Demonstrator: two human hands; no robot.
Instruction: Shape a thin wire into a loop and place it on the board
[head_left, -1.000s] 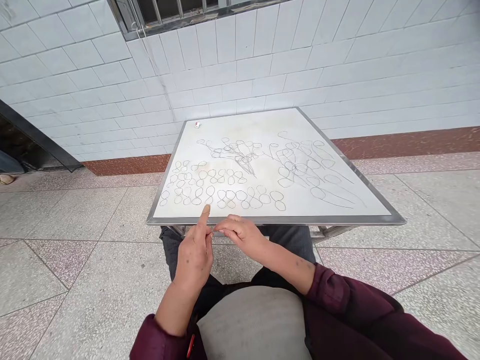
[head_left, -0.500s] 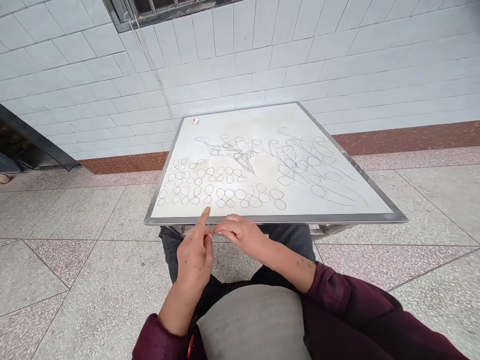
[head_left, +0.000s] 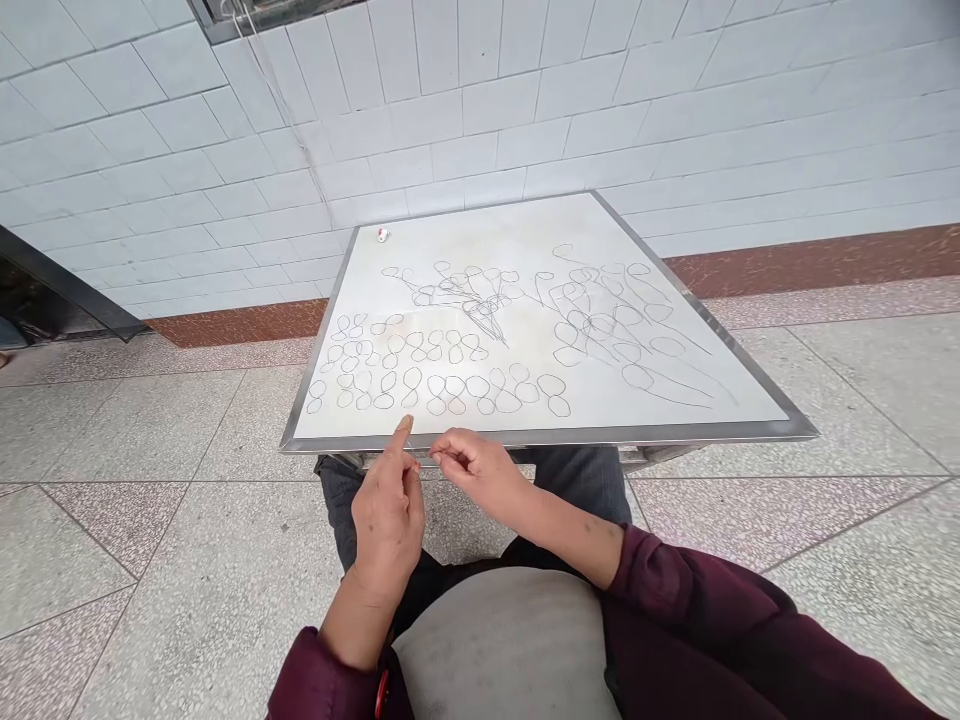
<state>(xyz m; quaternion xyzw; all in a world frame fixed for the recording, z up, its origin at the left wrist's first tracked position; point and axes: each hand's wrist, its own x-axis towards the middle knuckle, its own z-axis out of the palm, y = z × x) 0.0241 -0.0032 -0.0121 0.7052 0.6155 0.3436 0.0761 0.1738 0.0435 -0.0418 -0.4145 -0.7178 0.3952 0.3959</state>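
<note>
My left hand [head_left: 386, 510] is just in front of the table's near edge. Its index finger points forward, while the thumb and other fingers are pinched, with a tiny reddish spot at their tips. My right hand [head_left: 486, 472] is close beside it, thumb and fingertips pressed together. What either pinch holds is too thin or too hidden to make out. Beyond them, thin dark wires bent into figure-eight loops [head_left: 559, 397] lie in rows on the white tabletop [head_left: 465, 220]. Long wires with looped ends [head_left: 682, 400] spread across the right side, and a tangled bunch of wires [head_left: 487, 312] lies in the middle.
A small white and red object [head_left: 383, 236] is at the table's far left corner. Grey metal edging [head_left: 547, 437] runs round the tabletop. Behind stands a white tiled wall [head_left: 495, 110] with a hanging cord [head_left: 281, 100]. My knees are under the near edge.
My right hand has drawn slightly away from the left, so a small gap now separates their fingertips. The left hand keeps its pose. The view has shifted a little.
</note>
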